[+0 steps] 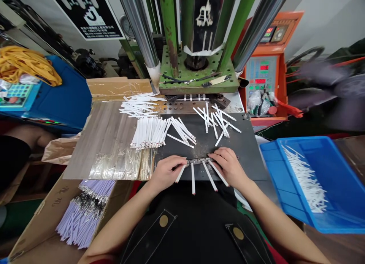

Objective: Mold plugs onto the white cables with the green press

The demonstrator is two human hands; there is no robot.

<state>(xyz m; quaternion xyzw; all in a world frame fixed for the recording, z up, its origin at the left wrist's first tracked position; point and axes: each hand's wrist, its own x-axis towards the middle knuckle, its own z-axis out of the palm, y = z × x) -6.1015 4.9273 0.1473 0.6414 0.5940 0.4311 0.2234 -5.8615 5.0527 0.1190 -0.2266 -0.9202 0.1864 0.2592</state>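
Note:
A narrow metal bar with slots (199,160) spans the gap between my hands at the near edge of the dark work plate (179,163). My left hand (168,172) pinches its left end, and my right hand (230,166) grips the right end. Several thin white strips (193,179) stick out of the bar toward my body, spread at different angles. Beyond my left hand lies a row of white strips (151,133), side by side, with a looser pile (139,105) behind it. Past my right hand, more white strips lie scattered (218,121).
Ahead stands a green press (199,81) with steel columns. An orange control box (281,66) is at the right, above a blue bin (339,188) holding white strips. Lower left, a cardboard box (40,226) contains purple strips (82,218). A person's leg (14,154) shows far left.

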